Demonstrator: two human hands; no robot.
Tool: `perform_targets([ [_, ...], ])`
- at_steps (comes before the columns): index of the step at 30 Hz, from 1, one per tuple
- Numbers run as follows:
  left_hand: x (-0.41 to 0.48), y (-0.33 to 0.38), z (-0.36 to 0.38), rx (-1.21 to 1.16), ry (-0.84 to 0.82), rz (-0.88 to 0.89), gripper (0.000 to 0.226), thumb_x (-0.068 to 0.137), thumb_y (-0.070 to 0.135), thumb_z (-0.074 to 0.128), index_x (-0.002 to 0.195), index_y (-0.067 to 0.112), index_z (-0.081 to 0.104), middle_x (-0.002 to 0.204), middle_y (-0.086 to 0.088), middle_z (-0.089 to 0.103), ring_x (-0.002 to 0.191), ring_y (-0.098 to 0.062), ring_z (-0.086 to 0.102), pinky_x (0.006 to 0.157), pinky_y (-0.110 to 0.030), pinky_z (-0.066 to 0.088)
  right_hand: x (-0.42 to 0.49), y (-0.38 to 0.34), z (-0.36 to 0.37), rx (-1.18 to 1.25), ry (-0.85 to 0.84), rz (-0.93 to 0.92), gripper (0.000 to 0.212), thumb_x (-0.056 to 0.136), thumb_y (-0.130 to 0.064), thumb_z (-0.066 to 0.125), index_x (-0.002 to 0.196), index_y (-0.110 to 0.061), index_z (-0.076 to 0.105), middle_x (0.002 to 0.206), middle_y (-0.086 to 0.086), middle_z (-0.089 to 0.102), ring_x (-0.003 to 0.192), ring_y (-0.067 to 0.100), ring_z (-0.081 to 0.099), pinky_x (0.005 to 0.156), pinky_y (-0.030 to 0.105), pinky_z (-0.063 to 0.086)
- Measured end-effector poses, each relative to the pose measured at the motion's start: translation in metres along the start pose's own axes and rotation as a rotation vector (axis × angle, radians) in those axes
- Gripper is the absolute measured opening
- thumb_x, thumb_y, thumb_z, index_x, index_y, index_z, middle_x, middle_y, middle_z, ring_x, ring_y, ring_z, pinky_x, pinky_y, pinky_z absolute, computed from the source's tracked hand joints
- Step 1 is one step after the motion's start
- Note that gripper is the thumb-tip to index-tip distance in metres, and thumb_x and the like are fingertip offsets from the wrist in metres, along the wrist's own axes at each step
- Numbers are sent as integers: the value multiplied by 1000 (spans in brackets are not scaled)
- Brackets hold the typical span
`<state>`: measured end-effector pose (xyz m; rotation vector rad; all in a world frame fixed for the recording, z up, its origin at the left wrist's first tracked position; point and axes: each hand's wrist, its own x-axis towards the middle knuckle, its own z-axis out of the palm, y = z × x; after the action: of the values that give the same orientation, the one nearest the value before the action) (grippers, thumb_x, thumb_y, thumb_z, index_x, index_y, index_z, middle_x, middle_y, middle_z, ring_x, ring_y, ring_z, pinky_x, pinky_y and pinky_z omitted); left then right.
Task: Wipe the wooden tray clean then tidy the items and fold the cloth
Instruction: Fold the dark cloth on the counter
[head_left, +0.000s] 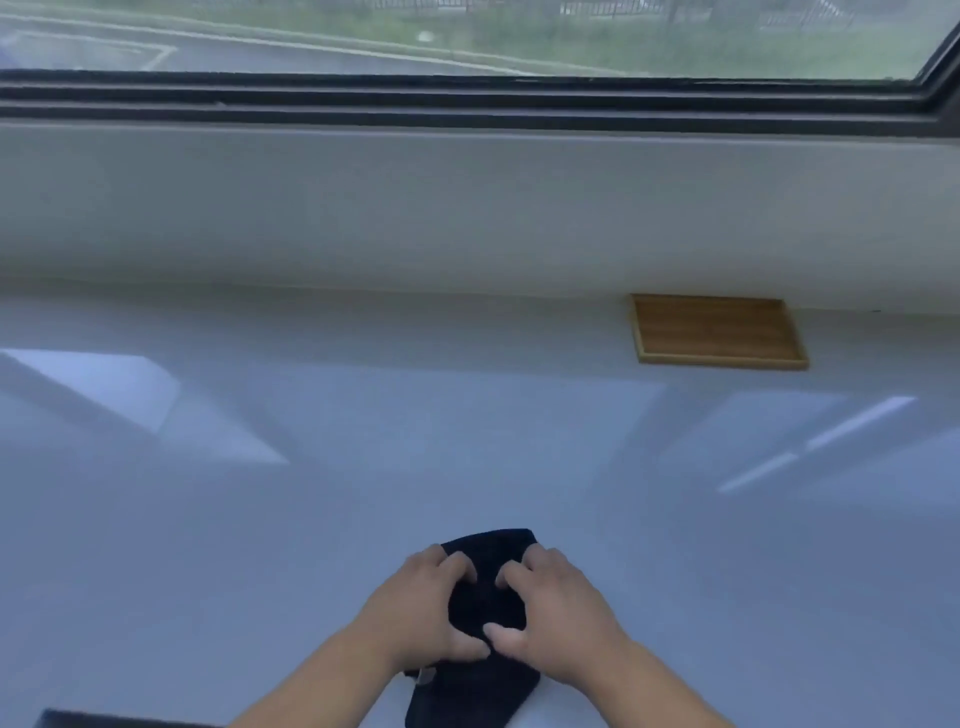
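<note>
A dark navy cloth (485, 597) lies folded on the glossy white table (260, 519), close to the near edge. My left hand (421, 605) presses on its left side and my right hand (556, 613) on its right side, fingers curled onto the fabric and thumbs nearly touching. Far off at the back right, the wooden tray (717, 332) lies flat against the wall with nothing in it.
A white wall ledge (467, 208) runs along the back of the table under a dark-framed window (467, 98). A dark object (104, 719) shows at the bottom left corner of the table.
</note>
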<state>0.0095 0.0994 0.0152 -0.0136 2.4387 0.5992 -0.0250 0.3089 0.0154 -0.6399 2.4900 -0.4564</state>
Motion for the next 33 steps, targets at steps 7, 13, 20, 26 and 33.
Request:
perform_targets([
  [7,-6,-24,-2,189,-116,212,84,53,74,72,126,44,41,120,14,39,111,-13,42,81,-33,46,-30,-2,20,-234,168,-213,49,67,-73,63,87,-27,65,86,-7,56,78,18,56,70,30,53],
  [13,-2,-31,-7,263,-4,334,21,84,40,54,104,34,52,111,10,48,103,-16,44,77,-31,43,-36,-15,29,-245,252,-156,26,66,-38,77,73,-25,56,79,-7,55,72,17,55,59,26,51],
  [20,-5,-19,-63,-482,73,111,16,72,35,60,87,31,59,107,27,68,100,3,62,72,-23,51,-17,-29,-35,517,229,128,7,80,-34,61,86,-32,59,98,-18,69,93,3,61,78,21,50],
  [26,-1,0,-107,-1112,53,62,29,86,38,75,112,28,68,104,1,78,92,-19,75,75,-30,58,19,-34,-90,1324,223,262,18,94,-28,70,97,-13,60,85,5,70,76,22,62,67,35,50],
  [33,28,-1,-89,-1355,146,-216,21,99,23,69,119,29,69,112,-2,80,97,-26,79,70,-39,61,49,-27,-71,1629,-72,537,38,103,-30,63,132,-6,66,125,18,76,119,39,70,105,57,54],
])
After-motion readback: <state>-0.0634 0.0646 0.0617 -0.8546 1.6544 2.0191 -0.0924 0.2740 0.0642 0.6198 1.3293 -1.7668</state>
